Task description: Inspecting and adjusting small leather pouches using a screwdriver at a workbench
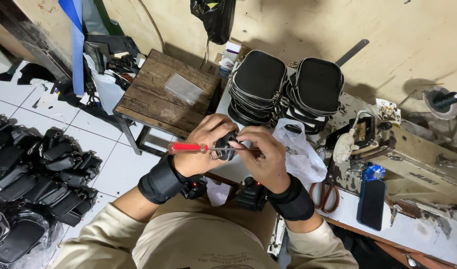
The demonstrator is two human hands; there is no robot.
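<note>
both my hands on a small black part, screwdriver laid across them.

my left hand (204,144) is clenched around a small black piece with a metal ring (225,146), held above the table edge (348,209) at chest height. my right hand (264,157) pinches the shaft of the red-handled screwdriver (203,148) against that piece. stacked black zip pouches (261,79) stand beyond, and scissors (324,192) and a phone (371,201) lie to the right.

The screwdriver (198,147) has a glossy red plastic handle and a thin bright metal shaft. At twelve o'clock, the stacked pouches (261,79) look like matt black cloth edged with shiny metal zips. At eleven o'clock, the stool (163,94) is rough, worn wood.
</note>
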